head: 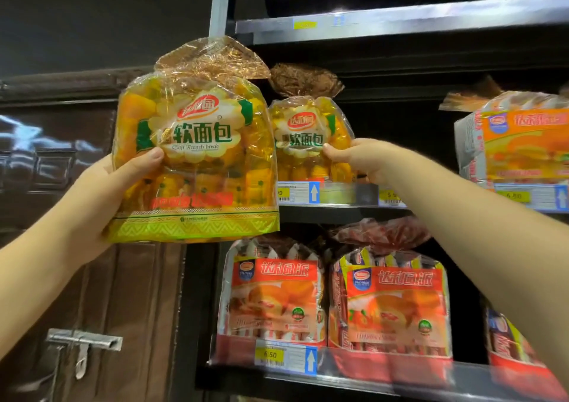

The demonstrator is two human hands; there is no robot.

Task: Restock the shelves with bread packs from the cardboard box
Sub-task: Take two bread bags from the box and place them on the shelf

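My left hand holds a yellow soft bread pack upright in the air, just left of the shelf unit, thumb on its front. A second yellow bread pack stands on the middle shelf at its left end. My right hand grips that pack's right lower side, thumb on its front. The cardboard box is not in view.
Red-and-orange bread packs stand on the lower shelf. Another orange pack sits at the right of the middle shelf, with a dark gap between it and the yellow pack. An upper shelf edge runs above. A dark door with a latch is left.
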